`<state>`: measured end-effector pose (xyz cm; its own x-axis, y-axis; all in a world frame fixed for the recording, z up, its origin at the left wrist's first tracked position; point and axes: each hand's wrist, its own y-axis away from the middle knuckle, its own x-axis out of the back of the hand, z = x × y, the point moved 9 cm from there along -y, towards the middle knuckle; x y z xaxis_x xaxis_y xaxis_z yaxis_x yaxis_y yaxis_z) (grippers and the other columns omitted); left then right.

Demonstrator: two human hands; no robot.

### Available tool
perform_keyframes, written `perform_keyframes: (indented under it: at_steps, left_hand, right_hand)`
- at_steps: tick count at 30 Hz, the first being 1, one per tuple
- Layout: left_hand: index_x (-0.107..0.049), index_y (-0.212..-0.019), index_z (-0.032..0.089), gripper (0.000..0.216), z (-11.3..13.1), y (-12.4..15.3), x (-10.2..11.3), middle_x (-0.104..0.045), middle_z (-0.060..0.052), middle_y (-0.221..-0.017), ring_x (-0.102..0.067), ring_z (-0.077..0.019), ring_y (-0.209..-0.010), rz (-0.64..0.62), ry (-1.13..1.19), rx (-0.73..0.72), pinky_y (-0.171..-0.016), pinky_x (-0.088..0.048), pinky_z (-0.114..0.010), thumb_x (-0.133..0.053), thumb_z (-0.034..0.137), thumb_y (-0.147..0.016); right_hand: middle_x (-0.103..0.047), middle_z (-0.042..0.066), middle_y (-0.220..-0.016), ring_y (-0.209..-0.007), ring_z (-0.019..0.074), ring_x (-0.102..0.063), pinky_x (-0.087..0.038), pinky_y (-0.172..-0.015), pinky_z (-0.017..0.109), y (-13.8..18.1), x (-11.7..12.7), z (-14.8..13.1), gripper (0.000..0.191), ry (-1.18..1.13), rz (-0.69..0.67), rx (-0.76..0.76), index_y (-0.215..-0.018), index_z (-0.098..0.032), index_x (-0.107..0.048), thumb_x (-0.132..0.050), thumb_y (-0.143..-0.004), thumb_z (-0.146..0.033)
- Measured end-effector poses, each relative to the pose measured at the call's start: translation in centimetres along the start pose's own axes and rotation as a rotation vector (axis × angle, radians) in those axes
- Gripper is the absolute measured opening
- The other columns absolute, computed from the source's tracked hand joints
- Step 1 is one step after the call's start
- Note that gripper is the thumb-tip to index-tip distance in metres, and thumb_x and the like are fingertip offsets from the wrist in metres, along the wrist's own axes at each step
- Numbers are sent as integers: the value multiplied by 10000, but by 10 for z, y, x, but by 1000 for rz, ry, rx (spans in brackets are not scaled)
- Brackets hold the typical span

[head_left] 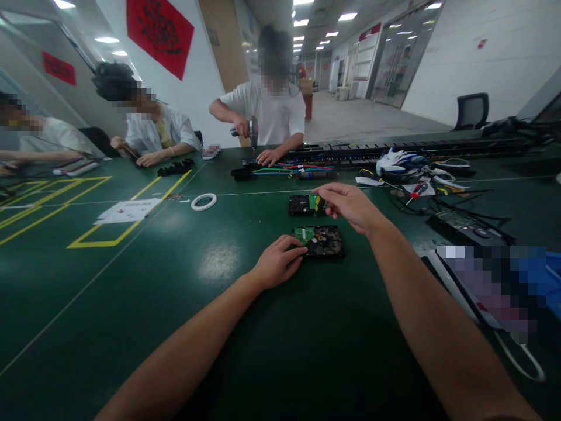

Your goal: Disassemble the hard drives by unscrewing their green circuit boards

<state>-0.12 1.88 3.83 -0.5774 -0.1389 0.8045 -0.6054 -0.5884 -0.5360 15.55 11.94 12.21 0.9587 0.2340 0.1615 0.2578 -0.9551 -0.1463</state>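
Observation:
Two hard drives lie circuit side up on the green table. My left hand [278, 260] rests with curled fingers against the left edge of the nearer hard drive [323, 241], gripping it. My right hand [350, 206] hovers above and between the drives, fingers bent loosely, its fingertips close to the right end of the farther hard drive [302, 204]. Nothing is visibly held in the right hand, though the fingertips are partly hidden.
A person across the table holds a power screwdriver [253, 133] over coloured cables [284, 171]. Two more people sit at the far left. A white tape ring [204, 202], papers [127, 210], a red screwdriver [416, 191], cables and a circuit board [460, 221] lie around.

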Motion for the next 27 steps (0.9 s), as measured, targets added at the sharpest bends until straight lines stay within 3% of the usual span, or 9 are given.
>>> perform_keyframes:
  at_steps: [6,9,12,19,24,27]
  left_hand:
    - [-646,-1265,236,328,0,-1,0,-621,-104,-1182,-590,-239,-1104,-2,3,-3,-913,-560,-425,-585,222,-942]
    - [-647,-1263,236,326,0,-1,0,-619,-106,-1181,-590,-242,-1103,0,6,-2,-909,-560,-429,-580,223,-945]
    - [-648,-1264,236,326,0,0,0,-619,-108,-1181,-590,-246,-1101,-2,9,-5,-907,-561,-438,-577,227,-946]
    - [-636,-1269,228,329,0,0,1,-630,-109,-1176,-600,-245,-1098,12,28,-1,-907,-567,-444,-577,232,-945]
    - [-637,-1252,217,313,0,-1,1,-634,-110,-1162,-602,-243,-1099,9,30,7,-909,-566,-439,-578,234,-945]
    - [-635,-1246,218,306,1,-1,2,-635,-110,-1154,-605,-243,-1092,17,33,4,-905,-567,-442,-576,235,-947]
  right_hand:
    - [-644,29,-730,-581,111,-553,-392,-445,218,-1,4,1,146,21,36,19,-873,-197,-677,-727,-867,-335]
    - [-691,50,-836,-580,108,-562,-387,-433,222,0,4,0,143,2,39,25,-873,-202,-643,-724,-862,-319]
    - [-715,55,-945,-581,99,-565,-398,-444,224,0,2,-2,125,-17,19,38,-934,-213,-651,-700,-876,-312]
    - [-702,73,-883,-590,117,-594,-426,-468,241,-1,-3,1,128,-80,-9,-6,-948,-195,-695,-603,-923,-281]
    - [-722,82,-1033,-588,103,-582,-404,-446,239,0,-2,-1,109,-42,-9,3,-944,-202,-684,-636,-905,-292]
    - [-710,60,-946,-583,102,-560,-387,-440,233,1,0,-2,120,-11,1,22,-944,-215,-686,-683,-884,-319]
